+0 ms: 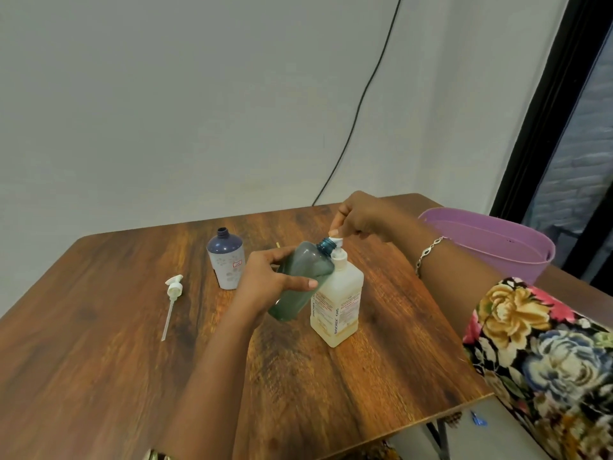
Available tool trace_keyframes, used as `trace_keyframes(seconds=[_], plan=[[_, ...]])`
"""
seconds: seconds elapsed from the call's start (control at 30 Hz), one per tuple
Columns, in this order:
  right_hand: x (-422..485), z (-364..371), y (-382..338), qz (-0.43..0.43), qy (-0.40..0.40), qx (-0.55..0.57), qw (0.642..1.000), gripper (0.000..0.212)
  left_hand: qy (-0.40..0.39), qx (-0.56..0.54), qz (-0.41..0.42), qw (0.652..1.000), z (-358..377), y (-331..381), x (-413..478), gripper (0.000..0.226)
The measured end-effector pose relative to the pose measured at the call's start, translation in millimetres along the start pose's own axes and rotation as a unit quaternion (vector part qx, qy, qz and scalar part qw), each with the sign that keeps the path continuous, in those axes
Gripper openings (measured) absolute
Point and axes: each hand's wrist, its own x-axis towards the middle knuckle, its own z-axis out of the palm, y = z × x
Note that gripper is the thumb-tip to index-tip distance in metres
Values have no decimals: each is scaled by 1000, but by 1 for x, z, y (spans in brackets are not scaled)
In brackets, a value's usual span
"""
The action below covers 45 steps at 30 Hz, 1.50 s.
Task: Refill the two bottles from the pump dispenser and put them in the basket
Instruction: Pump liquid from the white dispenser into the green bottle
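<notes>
Floral sleeve sitting nearest, lower right of the frame, bracelet showing on that wrist. Wooden tabletop filling the lower half.

Left hand, centre frame, is wrapping its fingers and thumb round the body of the teal bottle, holding it off the tabletop and tilting it so the open neck is pointing up-right at the pump spout. Teal bottle is looking see-through and mostly empty, so probably light. The plastic wall is thin and likely squashing under a hard squeeze, so mid-body is the right place to grip.

Just right of it, the pump dispenser is standing upright, a square cream-filled bottle touching the teal one. Likely the heavy item here and stable on its base, though possibly getting slippery if soap drips.

Right hand is reaching in from the right above it, with thumb and fingertips pinching the pump head at the teal bottle's mouth. Cannot tell if any liquid is flowing.

Left of centre, a loose pump cap is lying on its side with its tube pointing toward the camera.

Further back, the blue bottle is standing upright, uncapped and untouched, apart from everything else.

Purple basket is sitting at the right edge and seems to be holding no bottle yet. Black cable is running down the wall behind.
</notes>
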Motion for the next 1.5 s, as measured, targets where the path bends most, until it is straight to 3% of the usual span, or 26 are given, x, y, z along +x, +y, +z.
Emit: trace_keyframes(seconds=[0.13,0.27,0.43,0.6,0.77,1.13,1.3,1.5], plan=[[4,7,10,14,14,-26,999,14,0,7,-11,1000,4,-3,-3,68],[0,4,9,-7,60,39,997,17,3,-9,-3,1000,3,4,-2,67],[-3,-4,4,-7,20,52,998,14,11,14,1,1000,2,6,1,69],[7,9,14,6,29,6,1000,17,11,20,-12,1000,3,-4,1,70],[-1,-2,9,-9,11,65,998,16,10,18,-6,1000,2,0,0,68],[1,10,20,-17,31,56,998,19,5,26,-4,1000,3,-10,1,74],[-1,2,7,-37,37,35,998,13,7,10,1,1000,-1,-4,1,73],[4,-2,-2,-24,10,-7,1000,20,4,17,8,1000,-4,-3,6,71]])
